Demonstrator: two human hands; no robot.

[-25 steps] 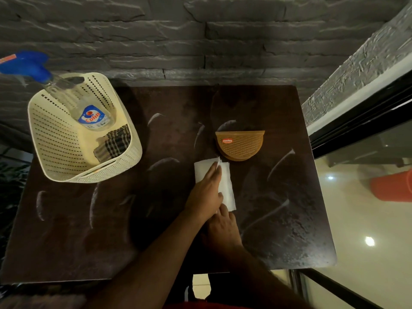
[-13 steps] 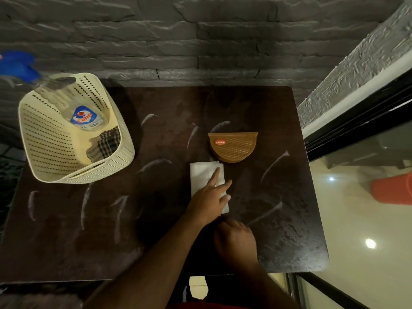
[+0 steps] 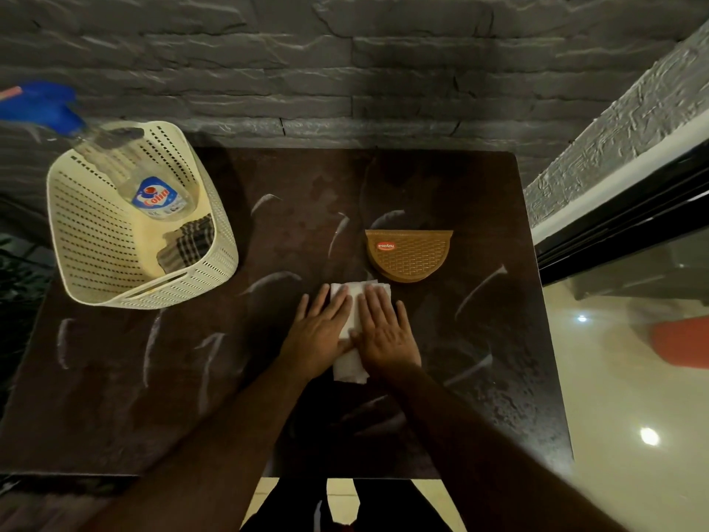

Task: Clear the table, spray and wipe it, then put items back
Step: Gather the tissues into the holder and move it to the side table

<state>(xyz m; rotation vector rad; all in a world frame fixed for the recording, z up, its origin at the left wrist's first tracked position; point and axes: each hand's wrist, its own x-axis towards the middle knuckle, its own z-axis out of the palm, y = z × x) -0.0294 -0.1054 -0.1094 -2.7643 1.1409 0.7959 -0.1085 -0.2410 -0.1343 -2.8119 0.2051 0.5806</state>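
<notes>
A folded white tissue lies in the middle of the dark brown table. My left hand and my right hand press flat on it side by side, fingers straight and pointing away from me. Just beyond the tissue stands a brown half-round woven holder. At the table's far left, a cream perforated basket holds a clear spray bottle with a blue trigger head and a dark checked cloth.
A dark stone wall runs behind the table. To the right are a black-framed glass panel and a shiny cream floor with an orange object. Pale streaks mark the tabletop.
My right hand has come up from near the front edge onto the tissue beside my left hand. Both hands now lie flat on it.
</notes>
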